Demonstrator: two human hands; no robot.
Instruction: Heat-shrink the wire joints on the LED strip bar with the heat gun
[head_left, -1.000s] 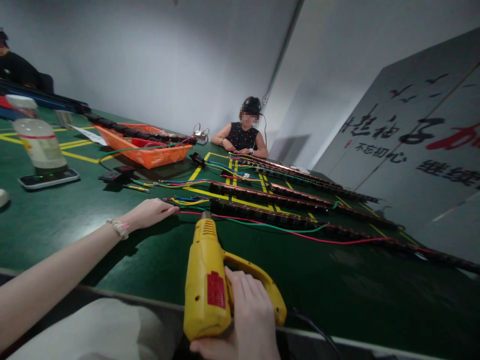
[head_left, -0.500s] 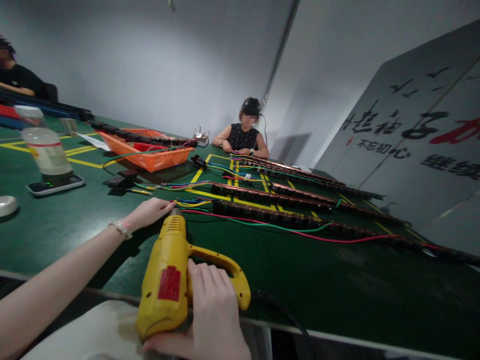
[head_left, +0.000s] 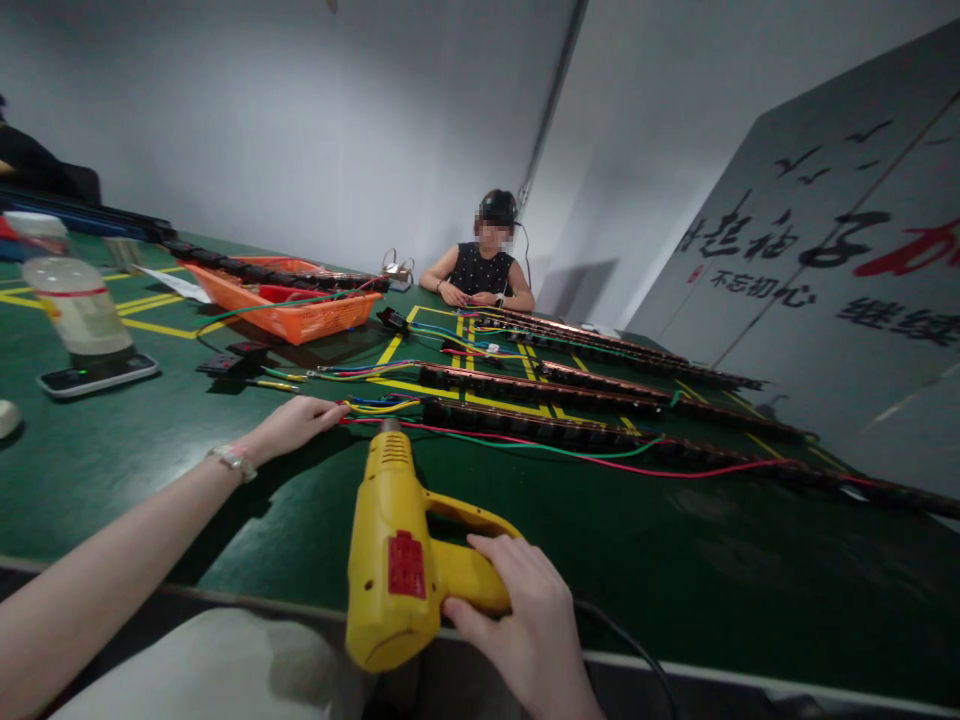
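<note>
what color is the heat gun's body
The heat gun's body is yellow, best seen in the head view.

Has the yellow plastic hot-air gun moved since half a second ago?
Yes: against the yellow tape lines on the green tabletop, the yellow plastic hot-air gun has shifted rightward in view, away from the bare left hand.

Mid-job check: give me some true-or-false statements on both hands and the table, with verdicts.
1. The right hand holds the yellow heat gun. True.
2. The left hand holds a bottle. False: it appears to pinch wire ends.
3. The basket on the table is blue. False: it is orange.
4. A dark strip lies across the basket. True.
5. The person across the table wears plain white. False: the top is black with light dots.
</note>
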